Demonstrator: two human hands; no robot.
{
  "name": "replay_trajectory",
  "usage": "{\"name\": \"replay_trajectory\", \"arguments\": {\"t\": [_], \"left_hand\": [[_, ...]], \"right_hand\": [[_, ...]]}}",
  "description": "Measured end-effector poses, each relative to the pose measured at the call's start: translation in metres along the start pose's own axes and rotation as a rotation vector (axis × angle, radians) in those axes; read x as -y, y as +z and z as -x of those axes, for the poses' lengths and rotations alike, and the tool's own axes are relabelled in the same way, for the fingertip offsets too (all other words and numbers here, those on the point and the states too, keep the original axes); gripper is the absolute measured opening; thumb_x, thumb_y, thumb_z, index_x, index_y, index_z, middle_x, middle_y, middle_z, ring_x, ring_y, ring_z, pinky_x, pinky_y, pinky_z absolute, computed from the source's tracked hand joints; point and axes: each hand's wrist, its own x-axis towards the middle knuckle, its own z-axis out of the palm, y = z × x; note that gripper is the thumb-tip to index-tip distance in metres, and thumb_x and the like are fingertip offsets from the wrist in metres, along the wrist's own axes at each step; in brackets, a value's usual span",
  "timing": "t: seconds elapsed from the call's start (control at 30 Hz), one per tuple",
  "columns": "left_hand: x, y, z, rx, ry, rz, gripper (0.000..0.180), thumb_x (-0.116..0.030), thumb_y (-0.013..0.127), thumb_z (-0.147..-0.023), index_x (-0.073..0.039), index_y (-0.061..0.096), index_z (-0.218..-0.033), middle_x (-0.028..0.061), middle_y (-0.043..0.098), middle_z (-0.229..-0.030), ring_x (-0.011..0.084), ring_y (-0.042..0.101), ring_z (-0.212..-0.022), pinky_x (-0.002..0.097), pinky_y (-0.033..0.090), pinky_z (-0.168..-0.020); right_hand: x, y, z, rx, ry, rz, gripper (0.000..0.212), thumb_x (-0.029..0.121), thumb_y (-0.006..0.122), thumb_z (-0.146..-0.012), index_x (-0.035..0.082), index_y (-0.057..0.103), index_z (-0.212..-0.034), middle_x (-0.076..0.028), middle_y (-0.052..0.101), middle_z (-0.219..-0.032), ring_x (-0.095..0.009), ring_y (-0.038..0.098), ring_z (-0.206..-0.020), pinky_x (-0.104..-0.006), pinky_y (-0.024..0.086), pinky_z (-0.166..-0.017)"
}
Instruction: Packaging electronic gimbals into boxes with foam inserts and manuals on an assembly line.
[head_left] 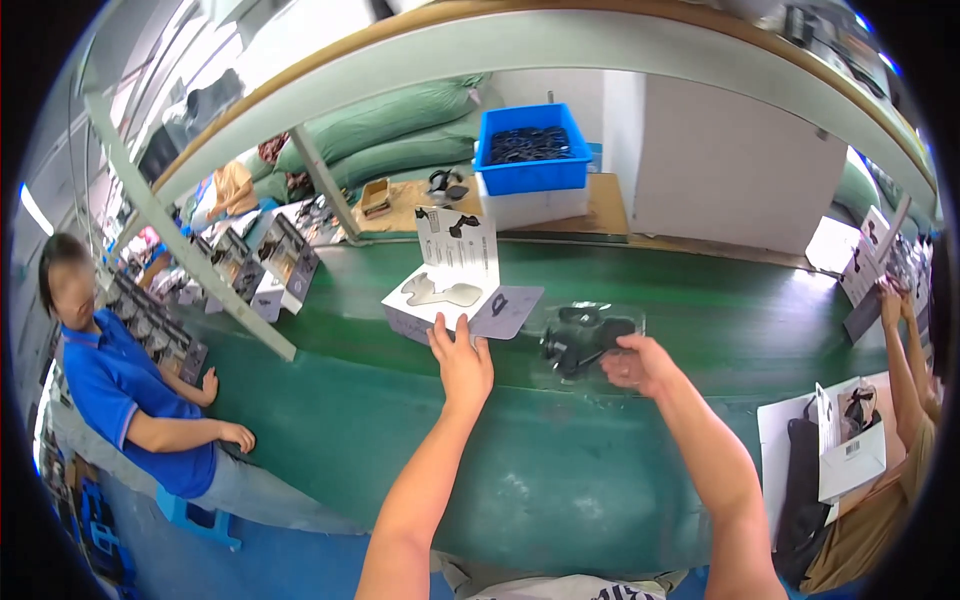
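My left hand [463, 368] grips the near side of an opened cardboard box [408, 322], white inside and grey-purple outside. The box's printed lid stands up at the back and a flap sticks out to the right. Inside it lies a shaped, pale recess or insert. To the right, my right hand [645, 368] holds a clear plastic package [553, 372] by its right edge, fingers curled under it. Several black parts [578, 348] show through the plastic; their exact kind I cannot make out. The package is apart from the box, over the green belt.
A co-worker in blue [150, 400] sits at the left. At the right, another person's hands [893, 300] work on a similar box, near an open white carton [852, 462]. A blue bin [535, 178] of black pieces stands behind the belt [720, 300]. A shelf beam [560, 48] crosses overhead.
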Motion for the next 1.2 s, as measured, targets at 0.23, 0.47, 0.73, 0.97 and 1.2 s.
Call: {"name": "replay_trajectory", "arguments": {"t": [0.23, 0.47, 0.73, 0.97, 1.2], "left_hand": [[-0.036, 0.007, 0.009, 0.080, 0.014, -0.112, 0.042, -0.022, 0.059, -0.098, -0.006, 0.059, -0.136, 0.0272, 0.040, -0.151, 0.0522, 0.038, -0.138, 0.0562, 0.042, -0.109], [-0.033, 0.011, 0.037, 0.055, 0.157, -0.390, 0.041, -0.023, 0.060, -0.098, -0.005, 0.062, -0.135, 0.0260, 0.047, -0.147, 0.0479, 0.042, -0.137, 0.0555, 0.038, -0.111], [-0.009, 0.007, 0.025, 0.161, 0.168, -0.223, 0.046, -0.027, 0.060, -0.097, -0.005, 0.061, -0.138, 0.0207, 0.048, -0.149, 0.0435, 0.040, -0.139, 0.0534, 0.037, -0.111], [0.024, -0.047, -0.080, 0.501, 0.196, 0.052, 0.040, -0.034, 0.073, -0.088, -0.001, 0.076, -0.111, 0.0182, 0.073, -0.104, 0.0357, 0.065, -0.100, 0.0439, 0.051, -0.091], [0.119, -0.014, -0.154, 0.322, -0.086, -0.068, 0.056, -0.033, 0.069, -0.093, 0.001, 0.060, -0.137, 0.0203, 0.069, -0.123, 0.0316, 0.066, -0.107, 0.0383, 0.051, -0.095]], "right_hand": [[-0.023, 0.017, -0.021, 0.068, 0.098, -0.057, 0.048, 0.031, 0.063, -0.094, -0.003, 0.055, -0.127, -0.028, 0.061, -0.119, -0.035, 0.063, -0.105, -0.0457, 0.051, -0.089], [-0.032, 0.073, -0.038, -0.012, 0.065, -0.142, 0.056, 0.033, 0.061, -0.095, -0.004, 0.052, -0.135, -0.031, 0.057, -0.130, -0.038, 0.061, -0.112, -0.0482, 0.047, -0.099], [-0.049, 0.107, -0.067, -0.062, -0.004, -0.289, 0.050, 0.029, 0.061, -0.097, -0.004, 0.051, -0.133, -0.030, 0.058, -0.122, -0.036, 0.064, -0.108, -0.0438, 0.051, -0.076], [-0.027, 0.093, -0.050, -0.111, -0.004, -0.172, 0.050, 0.031, 0.062, -0.097, -0.006, 0.054, -0.130, -0.028, 0.061, -0.122, -0.036, 0.065, -0.108, -0.0433, 0.052, -0.081], [-0.019, 0.086, -0.058, -0.005, 0.059, -0.082, 0.053, 0.036, 0.052, -0.102, 0.001, 0.052, -0.141, -0.025, 0.057, -0.139, -0.034, 0.063, -0.118, -0.0461, 0.050, -0.098]]}}
